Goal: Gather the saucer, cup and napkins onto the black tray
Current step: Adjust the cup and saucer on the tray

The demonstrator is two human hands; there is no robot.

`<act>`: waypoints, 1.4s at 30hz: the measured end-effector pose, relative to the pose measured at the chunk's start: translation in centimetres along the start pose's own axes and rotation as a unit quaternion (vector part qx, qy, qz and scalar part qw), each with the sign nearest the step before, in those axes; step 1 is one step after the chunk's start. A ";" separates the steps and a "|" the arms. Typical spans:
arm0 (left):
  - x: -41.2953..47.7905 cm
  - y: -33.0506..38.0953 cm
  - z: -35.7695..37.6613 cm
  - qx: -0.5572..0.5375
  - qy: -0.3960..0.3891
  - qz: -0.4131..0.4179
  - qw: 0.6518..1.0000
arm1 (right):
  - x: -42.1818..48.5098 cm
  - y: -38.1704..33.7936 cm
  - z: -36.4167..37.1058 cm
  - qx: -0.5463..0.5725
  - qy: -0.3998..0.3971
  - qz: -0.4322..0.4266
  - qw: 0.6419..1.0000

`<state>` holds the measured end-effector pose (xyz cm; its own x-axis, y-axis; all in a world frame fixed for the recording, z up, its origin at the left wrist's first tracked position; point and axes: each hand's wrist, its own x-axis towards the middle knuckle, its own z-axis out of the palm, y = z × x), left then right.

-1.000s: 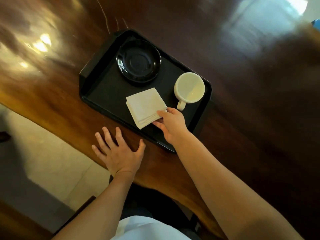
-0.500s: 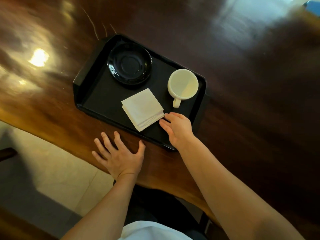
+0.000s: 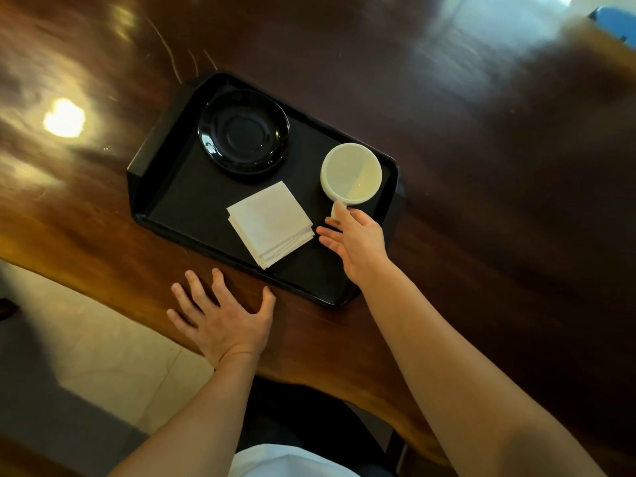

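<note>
The black tray point(image 3: 165, 187) lies on a dark wooden table. On it sit a glossy black saucer point(image 3: 243, 131) at the far left, an empty white cup point(image 3: 351, 173) at the right, and a stack of white napkins point(image 3: 270, 223) near the front. My right hand point(image 3: 358, 244) hovers over the tray between napkins and cup, fingers apart, its thumb by the cup's handle, holding nothing. My left hand point(image 3: 223, 321) rests flat on the table in front of the tray, fingers spread.
The wooden table point(image 3: 481, 166) stretches far to the right and back, with bright light reflections at the left. Its curved front edge runs below my left hand, with pale floor tiles point(image 3: 103, 346) beyond it.
My right hand has let go of the napkins' corner and moved right toward the cup's handle. The napkins stay on the tray. The left hand has not moved.
</note>
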<state>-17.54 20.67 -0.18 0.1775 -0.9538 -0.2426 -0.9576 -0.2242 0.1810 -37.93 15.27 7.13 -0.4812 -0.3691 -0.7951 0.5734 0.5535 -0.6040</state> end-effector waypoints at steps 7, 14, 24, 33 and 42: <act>0.0 0.1 -0.2 -0.003 -0.001 -0.001 1.000 | 0.5 -0.3 -0.3 0.052 0.003 0.021 0.998; 0.0 0.1 -0.2 -0.007 0.004 0.001 1.000 | 0.5 -1.1 -1.0 0.142 0.020 0.036 0.989; -0.1 0.1 -0.2 -0.019 0.008 0.004 1.000 | 0.7 -2.5 -2.0 0.190 0.058 0.049 0.979; -0.1 0.1 -0.4 -0.017 0.003 0.004 1.000 | 0.1 -2.0 -3.5 0.163 0.002 0.054 0.985; 0.0 0.1 -0.4 -0.008 -0.010 0.002 1.000 | -2.6 0.3 -1.0 -0.045 0.016 0.011 0.999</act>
<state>-17.48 20.52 0.23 0.1684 -0.9507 -0.2603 -0.9544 -0.2233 0.1983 -37.14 17.16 9.06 -0.4905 -0.3323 -0.8056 0.5233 0.6269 -0.5772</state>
